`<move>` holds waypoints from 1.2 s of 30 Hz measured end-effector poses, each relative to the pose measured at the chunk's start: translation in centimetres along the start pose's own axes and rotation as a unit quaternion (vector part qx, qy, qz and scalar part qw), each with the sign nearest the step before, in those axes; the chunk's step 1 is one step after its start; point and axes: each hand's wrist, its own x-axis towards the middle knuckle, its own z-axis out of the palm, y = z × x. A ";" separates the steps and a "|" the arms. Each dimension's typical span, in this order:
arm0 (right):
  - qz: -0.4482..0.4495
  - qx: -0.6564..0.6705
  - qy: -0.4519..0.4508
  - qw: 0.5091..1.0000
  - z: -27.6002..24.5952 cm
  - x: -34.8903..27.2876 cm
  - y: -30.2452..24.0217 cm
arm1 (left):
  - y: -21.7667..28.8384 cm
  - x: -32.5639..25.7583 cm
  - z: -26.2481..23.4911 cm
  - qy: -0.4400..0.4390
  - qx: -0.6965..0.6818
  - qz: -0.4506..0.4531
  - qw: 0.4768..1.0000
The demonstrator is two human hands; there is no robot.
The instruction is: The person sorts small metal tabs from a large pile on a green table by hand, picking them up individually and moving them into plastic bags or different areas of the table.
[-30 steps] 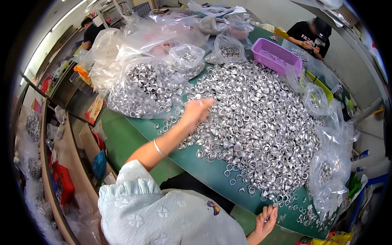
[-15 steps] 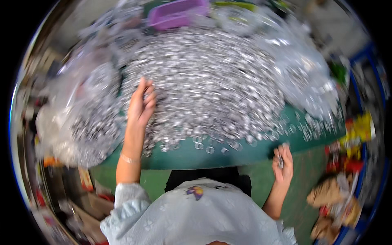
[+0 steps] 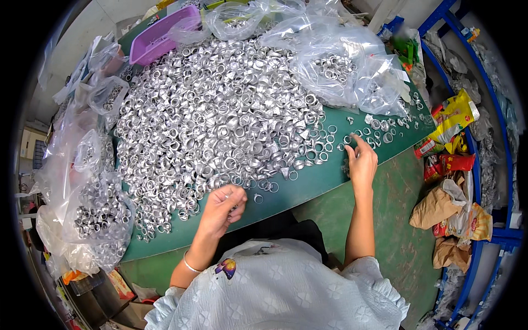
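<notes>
A big heap of silver metal rings (image 3: 220, 110) covers most of a green table (image 3: 308, 187). My left hand (image 3: 223, 209) hovers at the heap's near edge with its fingers curled in; whether it holds a ring I cannot tell. A thin bangle sits on that wrist. My right hand (image 3: 362, 162) rests at the table's right front edge, fingers apart, its index finger stretched out to a few loose rings (image 3: 379, 129) scattered off the heap.
Clear plastic bags of rings lie along the left (image 3: 99, 214) and at the back right (image 3: 352, 71). A purple tray (image 3: 159, 38) stands at the back left. Coloured packets (image 3: 451, 121), brown paper bags (image 3: 440, 206) and a blue rack (image 3: 495, 165) fill the right.
The view has swung round and steadied. My left hand has drawn back from lying flat on the heap and curled at its near edge. My right hand has reached up onto the table's right side.
</notes>
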 end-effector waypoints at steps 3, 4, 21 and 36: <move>-0.013 -0.020 -0.003 1.000 0.8 0.7 1.0 | -0.8 0.4 0.4 -0.027 0.020 -0.021 0.999; -0.001 -0.014 -0.004 1.000 0.6 0.7 0.8 | -0.9 0.5 0.4 -0.038 0.035 -0.023 0.998; 0.185 0.612 -0.226 0.735 -0.8 -3.8 -2.1 | -1.7 1.8 4.3 -0.011 0.116 0.006 0.993; 0.087 0.601 -0.261 0.750 -0.7 -8.3 -6.4 | -3.4 4.0 7.7 -0.046 0.273 0.261 0.925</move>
